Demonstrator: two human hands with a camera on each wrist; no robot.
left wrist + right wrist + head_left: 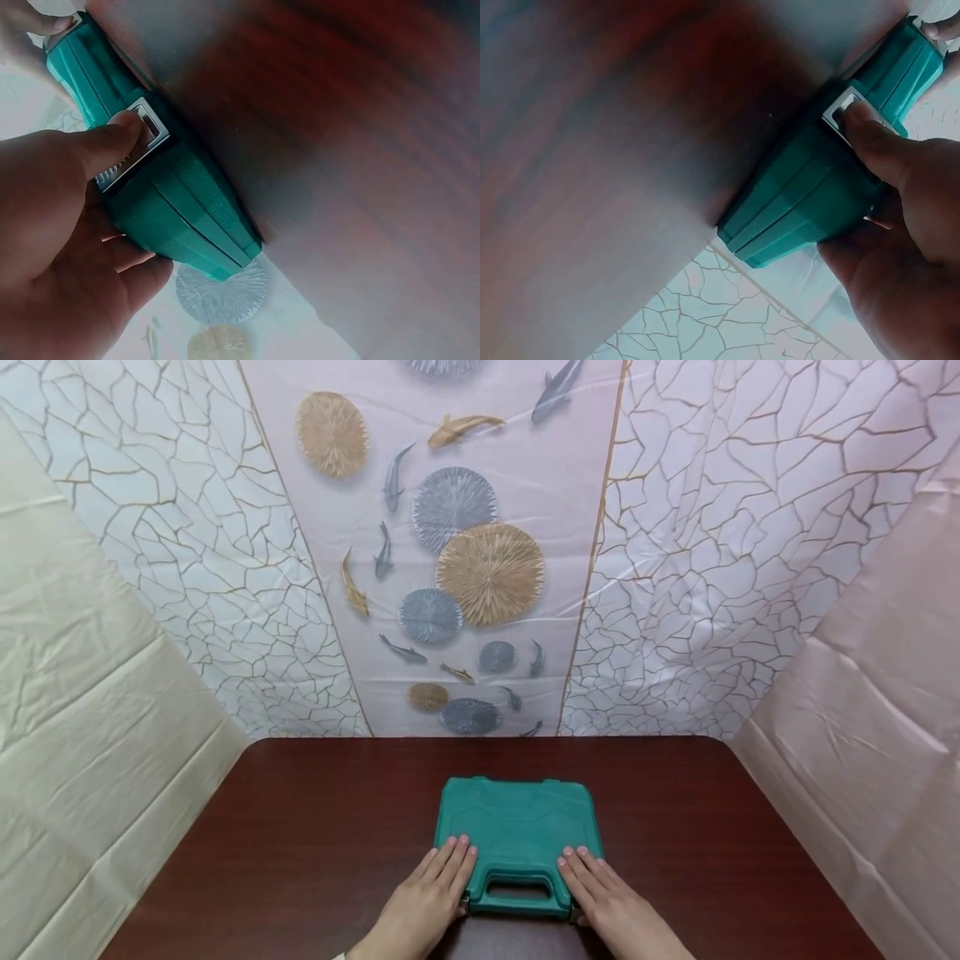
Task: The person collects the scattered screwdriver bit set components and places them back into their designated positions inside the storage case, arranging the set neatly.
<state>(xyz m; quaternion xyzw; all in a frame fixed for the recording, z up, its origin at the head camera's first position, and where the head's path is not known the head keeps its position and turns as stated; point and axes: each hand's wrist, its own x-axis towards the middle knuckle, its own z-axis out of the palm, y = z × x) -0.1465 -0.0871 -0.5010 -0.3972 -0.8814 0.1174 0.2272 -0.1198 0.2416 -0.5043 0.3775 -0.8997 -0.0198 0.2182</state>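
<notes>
A green plastic carrying case (517, 822) lies flat on the table, its lid down and its handle (519, 903) towards me. My left hand (426, 893) holds the front left corner, long fingers laid over the lid. In the left wrist view its thumb rests on a metal latch (154, 124) on the case's front side. At the front right corner, my right hand (615, 893) holds the case the same way. Its thumb touches the other metal latch (841, 112) in the right wrist view. What is inside the case is hidden.
The dark reddish-brown table (322, 835) extends around the case, with rounded far corners. Behind it hangs a patterned cloth (465, 552) with fish and round shapes. Pale fabric walls (82, 718) slope along both sides.
</notes>
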